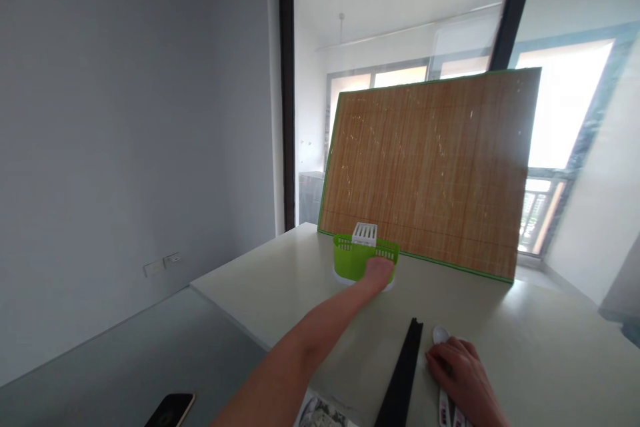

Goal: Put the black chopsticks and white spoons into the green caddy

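A green basket (353, 260) with a white base and a white slatted piece (365, 234) on its rim stands on the white table. My left hand (379, 269) reaches to the basket's front right side; its fingers are hidden from view. At the lower right, my right hand (457, 367) rests with curled fingers over white items with printed labels. A white spoon-like end (441, 334) shows beyond its fingers. Left of that hand lies a long black strip (404, 373).
A bamboo-patterned board (430, 173) with green edging leans against the window behind the table (280, 260). A phone (173, 409) lies at the lower left on a lower grey surface. Printed paper (323, 413) shows at the bottom edge.
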The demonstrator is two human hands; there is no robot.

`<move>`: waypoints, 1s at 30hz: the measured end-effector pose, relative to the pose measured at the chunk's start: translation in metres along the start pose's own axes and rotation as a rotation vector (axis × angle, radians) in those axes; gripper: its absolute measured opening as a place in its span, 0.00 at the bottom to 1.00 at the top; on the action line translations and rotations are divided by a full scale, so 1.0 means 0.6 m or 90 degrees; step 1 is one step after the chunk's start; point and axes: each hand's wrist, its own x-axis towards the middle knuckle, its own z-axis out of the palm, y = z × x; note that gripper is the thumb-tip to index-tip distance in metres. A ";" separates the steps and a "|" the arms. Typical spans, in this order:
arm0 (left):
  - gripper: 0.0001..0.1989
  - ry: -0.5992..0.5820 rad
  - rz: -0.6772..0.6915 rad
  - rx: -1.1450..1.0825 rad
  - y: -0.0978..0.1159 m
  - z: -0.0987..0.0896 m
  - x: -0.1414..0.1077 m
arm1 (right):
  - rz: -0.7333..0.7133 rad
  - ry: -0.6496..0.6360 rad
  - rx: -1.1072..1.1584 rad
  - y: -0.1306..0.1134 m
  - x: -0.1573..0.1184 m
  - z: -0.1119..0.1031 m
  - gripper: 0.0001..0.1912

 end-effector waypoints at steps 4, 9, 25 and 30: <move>0.11 0.028 0.088 -0.019 0.096 0.002 0.008 | 0.004 0.006 -0.004 0.001 0.000 -0.001 0.13; 0.10 0.056 0.163 -0.024 0.184 -0.003 0.000 | 0.005 0.018 0.002 0.008 -0.001 -0.002 0.12; 0.12 0.061 0.051 -0.148 0.129 -0.003 -0.190 | 0.050 0.064 0.002 -0.004 0.004 -0.010 0.12; 0.15 -0.039 -0.053 -0.203 0.060 0.046 -0.250 | 0.058 0.064 -0.008 -0.006 0.005 -0.006 0.11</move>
